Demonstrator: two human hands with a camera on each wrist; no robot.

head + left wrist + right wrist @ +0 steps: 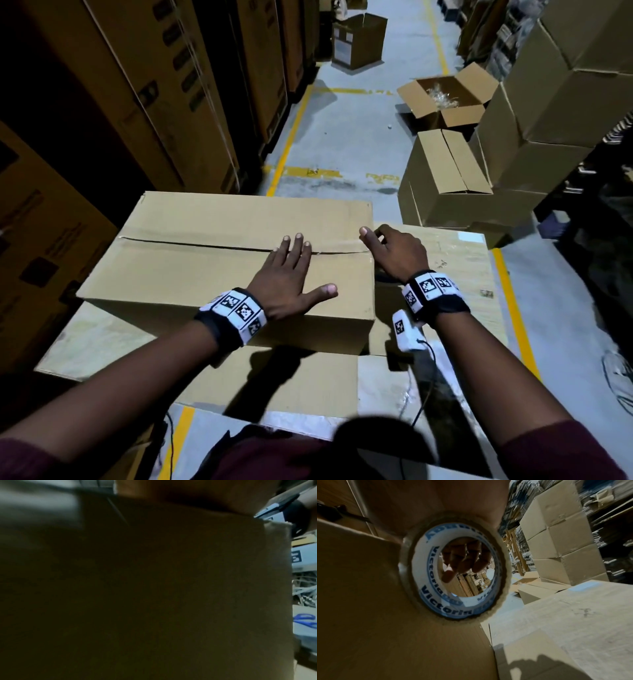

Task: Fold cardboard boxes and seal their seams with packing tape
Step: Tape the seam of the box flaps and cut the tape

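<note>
Floor (342, 144): grey concrete, yellow lines (287, 144).
Left: tall cartons (191, 85) in a row.
Right: scissors (304, 622), blue-handled.

the person's left hand (287, 274) lies flat, fingers straight, thumb spread sideways. the right hand (394, 251) is curled, fingers (467, 559) wrapped round a tape roll (453, 568). both forearms reach forward.

Head looks down; wrists hug the box (239, 260).

A warehouse aisle: tall stacked cartons (212, 85) line a concrete floor (359, 137) marked with yellow lines (289, 140).
</note>
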